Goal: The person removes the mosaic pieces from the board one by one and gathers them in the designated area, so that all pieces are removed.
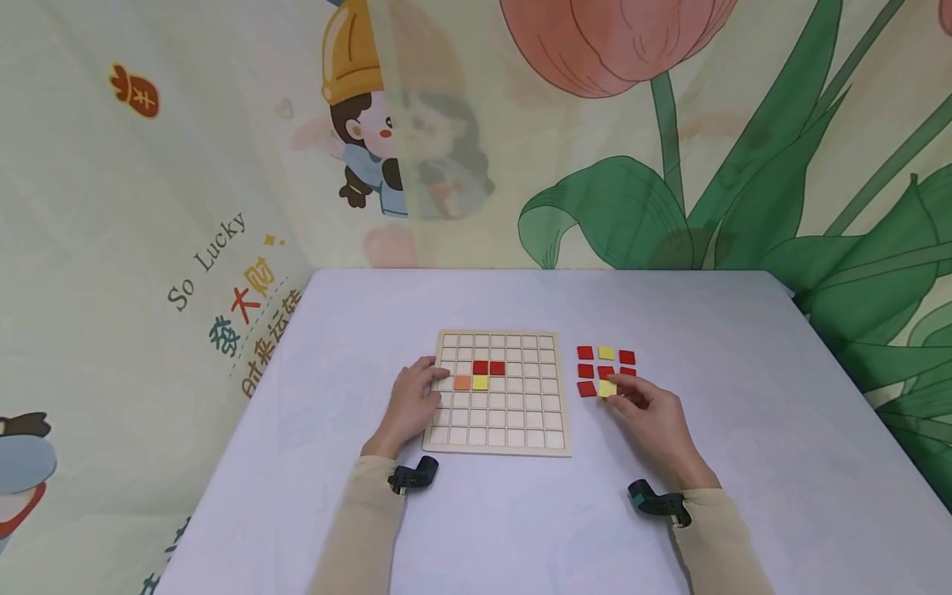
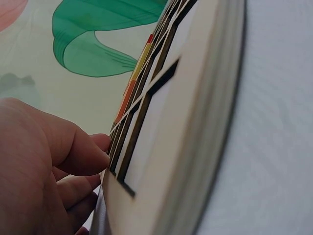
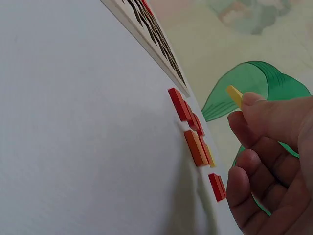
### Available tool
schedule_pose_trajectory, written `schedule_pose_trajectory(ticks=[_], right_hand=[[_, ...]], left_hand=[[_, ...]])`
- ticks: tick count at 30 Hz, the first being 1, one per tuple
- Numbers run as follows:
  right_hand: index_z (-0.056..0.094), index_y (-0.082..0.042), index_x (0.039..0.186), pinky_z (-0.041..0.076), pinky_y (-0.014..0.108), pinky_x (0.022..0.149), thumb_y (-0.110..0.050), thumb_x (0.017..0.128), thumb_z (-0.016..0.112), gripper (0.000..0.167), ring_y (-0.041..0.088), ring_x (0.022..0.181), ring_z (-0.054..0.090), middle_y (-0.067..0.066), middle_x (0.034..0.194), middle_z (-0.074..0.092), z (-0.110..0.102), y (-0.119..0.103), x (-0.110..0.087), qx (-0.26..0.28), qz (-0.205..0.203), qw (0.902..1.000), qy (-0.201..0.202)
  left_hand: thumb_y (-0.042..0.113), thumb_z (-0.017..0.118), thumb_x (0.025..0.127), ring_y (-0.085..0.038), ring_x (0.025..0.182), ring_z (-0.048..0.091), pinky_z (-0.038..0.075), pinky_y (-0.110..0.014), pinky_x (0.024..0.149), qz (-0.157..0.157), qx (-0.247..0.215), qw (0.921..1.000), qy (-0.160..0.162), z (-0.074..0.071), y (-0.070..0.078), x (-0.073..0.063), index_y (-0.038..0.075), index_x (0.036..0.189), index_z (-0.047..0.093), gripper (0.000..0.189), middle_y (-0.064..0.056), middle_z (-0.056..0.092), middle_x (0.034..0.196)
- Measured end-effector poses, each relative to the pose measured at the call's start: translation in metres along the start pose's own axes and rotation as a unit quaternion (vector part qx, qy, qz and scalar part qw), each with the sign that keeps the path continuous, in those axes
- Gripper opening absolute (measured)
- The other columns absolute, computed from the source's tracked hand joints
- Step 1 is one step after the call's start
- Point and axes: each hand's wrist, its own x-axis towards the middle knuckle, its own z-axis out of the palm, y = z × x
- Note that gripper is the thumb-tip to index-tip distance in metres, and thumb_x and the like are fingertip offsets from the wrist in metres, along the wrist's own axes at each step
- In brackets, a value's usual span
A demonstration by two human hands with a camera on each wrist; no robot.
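A square wooden grid board (image 1: 506,454) lies flat on the table. Set in its cells are two red tiles (image 1: 488,368), a yellow tile (image 1: 479,383) and an orange tile (image 1: 463,383). My left hand (image 1: 409,402) rests against the board's left edge, its fingertips touching the frame; in the left wrist view the thumb (image 2: 80,152) lies at the board's corner. My right hand (image 1: 658,417) pinches a yellow tile (image 3: 234,95) between thumb and index finger, held above the table. Its other fingers curl loosely.
Right of the board stand loose tiles in rows, mostly red (image 1: 586,371), with a yellow one (image 1: 606,353) at the back. A white cloth covers the table (image 1: 506,529). A printed curtain (image 1: 461,240) hangs behind it.
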Motion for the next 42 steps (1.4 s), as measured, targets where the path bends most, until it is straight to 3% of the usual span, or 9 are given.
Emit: schedule_pose_trajectory(ticks=[11, 19, 25, 34, 42], right_hand=[[0.061, -0.009, 0.131, 0.046, 0.011, 0.069, -0.017, 0.096, 0.062, 0.036, 0.025, 0.097, 0.050, 0.013, 0.110, 0.060, -0.019, 0.017, 0.001, -0.041, 0.035, 0.9986, -0.003], [0.060, -0.005, 0.130, 0.053, 0.039, 0.086, -0.012, 0.095, 0.062, 0.036, 0.031, 0.101, 0.052, 0.019, 0.115, 0.061, -0.021, 0.018, 0.001, -0.067, 0.055, 0.9962, -0.007], [0.058, -0.003, 0.131, 0.052, 0.049, 0.093, -0.012, 0.096, 0.061, 0.036, 0.033, 0.104, 0.053, 0.021, 0.118, 0.060, -0.018, 0.021, 0.004, -0.076, 0.060, 0.9953, -0.004], [0.060, -0.001, 0.129, 0.052, 0.051, 0.096, -0.011, 0.097, 0.057, 0.033, 0.035, 0.106, 0.052, 0.023, 0.121, 0.058, -0.010, 0.023, 0.008, -0.080, 0.064, 0.9947, 0.014], [0.062, 0.000, 0.123, 0.051, 0.045, 0.087, -0.009, 0.095, 0.057, 0.030, 0.032, 0.098, 0.050, 0.019, 0.106, 0.057, -0.008, 0.019, 0.009, -0.092, 0.054, 0.9937, 0.035]], left_hand=[[-0.002, 0.052, 0.086, -0.031, 0.143, 0.031, 0.009, -0.044, 0.123, -0.002, -0.014, 0.9999, -0.001, -0.002, 0.003, -0.002, 0.002, 0.122, 0.065, 0.039, -0.012, 0.046, 0.147], [-0.002, 0.051, 0.086, -0.031, 0.143, 0.031, 0.009, -0.045, 0.123, 0.001, -0.016, 0.9999, -0.003, -0.001, 0.003, -0.002, 0.002, 0.120, 0.066, 0.038, -0.012, 0.045, 0.147], [-0.002, 0.051, 0.086, -0.031, 0.143, 0.031, 0.009, -0.046, 0.123, 0.005, -0.016, 0.9999, -0.001, -0.001, 0.002, -0.001, 0.002, 0.121, 0.066, 0.038, -0.012, 0.046, 0.147], [-0.001, 0.051, 0.086, -0.030, 0.144, 0.030, 0.009, -0.045, 0.123, -0.006, -0.007, 1.0000, -0.003, 0.001, 0.000, -0.002, 0.002, 0.122, 0.065, 0.038, -0.013, 0.045, 0.148], [-0.001, 0.051, 0.086, -0.030, 0.143, 0.031, 0.009, -0.045, 0.123, 0.001, 0.001, 1.0000, 0.000, 0.002, -0.002, 0.001, 0.003, 0.122, 0.065, 0.038, -0.012, 0.045, 0.148]])
